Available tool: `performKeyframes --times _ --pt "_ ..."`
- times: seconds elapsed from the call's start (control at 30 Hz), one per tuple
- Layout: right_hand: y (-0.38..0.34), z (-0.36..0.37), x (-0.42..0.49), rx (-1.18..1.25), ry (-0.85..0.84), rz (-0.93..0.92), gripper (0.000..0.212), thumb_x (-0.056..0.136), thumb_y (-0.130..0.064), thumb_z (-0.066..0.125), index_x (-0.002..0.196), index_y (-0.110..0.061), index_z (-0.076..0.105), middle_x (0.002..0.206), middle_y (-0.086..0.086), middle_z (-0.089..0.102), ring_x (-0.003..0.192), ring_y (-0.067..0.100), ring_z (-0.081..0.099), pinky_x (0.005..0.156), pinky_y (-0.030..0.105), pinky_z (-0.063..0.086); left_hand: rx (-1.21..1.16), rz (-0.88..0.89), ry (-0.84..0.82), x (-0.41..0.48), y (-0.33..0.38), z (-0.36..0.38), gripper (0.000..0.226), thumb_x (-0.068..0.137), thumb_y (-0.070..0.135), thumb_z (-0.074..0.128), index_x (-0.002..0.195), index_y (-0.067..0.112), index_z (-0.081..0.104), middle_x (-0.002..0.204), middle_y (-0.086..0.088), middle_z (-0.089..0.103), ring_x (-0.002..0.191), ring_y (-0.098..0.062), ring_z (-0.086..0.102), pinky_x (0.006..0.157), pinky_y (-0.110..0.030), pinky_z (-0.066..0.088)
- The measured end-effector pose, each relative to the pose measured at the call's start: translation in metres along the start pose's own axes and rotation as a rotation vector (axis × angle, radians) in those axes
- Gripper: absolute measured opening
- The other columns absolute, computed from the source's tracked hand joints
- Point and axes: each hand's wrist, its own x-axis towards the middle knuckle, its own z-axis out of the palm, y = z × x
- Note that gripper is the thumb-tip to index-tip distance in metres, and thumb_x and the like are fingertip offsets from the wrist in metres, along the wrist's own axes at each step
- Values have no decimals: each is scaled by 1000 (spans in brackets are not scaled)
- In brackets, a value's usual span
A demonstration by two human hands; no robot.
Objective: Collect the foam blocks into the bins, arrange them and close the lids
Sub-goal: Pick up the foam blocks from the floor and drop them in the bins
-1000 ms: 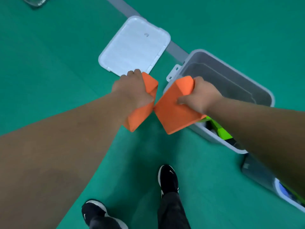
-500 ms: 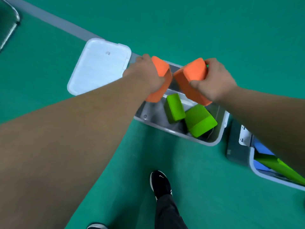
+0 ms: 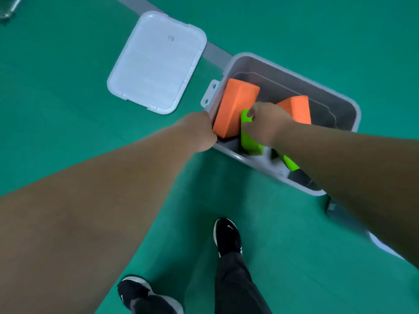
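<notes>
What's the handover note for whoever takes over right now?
Left hand: at the bin's near left corner; fingers hidden, grip unclear.
Right hand: grip on a green block inside the bin.
Things: left orange block leans at the bin's left wall; right orange block sits beyond the right hand; second green block lies under the right forearm. Lid lies on the floor, beside the bin.
Done: four blocks in.
Left: arrange them, fit the lid.
</notes>
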Motion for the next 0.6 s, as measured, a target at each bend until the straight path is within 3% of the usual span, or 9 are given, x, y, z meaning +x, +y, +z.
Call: performKeyframes --times 0.1,0.2,0.33,0.5,0.6 --pt "-42 5 4 -24 -49 -46 33 86 -39 67 109 -14 67 108 11 68 98 34 65 81 38 54 -58 -31 14 -8 -24 -7 37 96 30 56 127 11 49 108 -9 55 91 -31 56 61 -33 37" --pt "-78 15 5 -108 -25 -106 42 92 -37 62 126 -13 60 124 9 63 114 31 59 90 37 50 -123 -57 28 -17 -52 -10 39 98 26 54 133 10 47 119 -12 57 93 -30 56 62 -33 39" --pt "-125 33 2 -146 -17 -145 61 94 -42 59 148 -17 46 143 8 53 129 29 52 94 35 43 -164 -103 52 -38 -99 -6 47 98 31 54 140 11 45 132 -12 56 104 -32 56 74 -35 41" --pt "-197 74 -13 -267 -63 -278 62 91 -45 62 144 -17 48 141 8 54 124 31 56 94 37 48 -259 -249 84 -87 -180 12 52 96 29 54 144 9 46 143 -15 55 129 -36 54 99 -42 49" --pt "-257 112 -36 -400 -105 -414 65 88 -48 63 144 -19 47 143 8 52 127 32 55 99 40 49 -380 -384 141 -138 -234 30 50 98 27 54 144 7 47 142 -17 57 131 -37 54 102 -40 49"
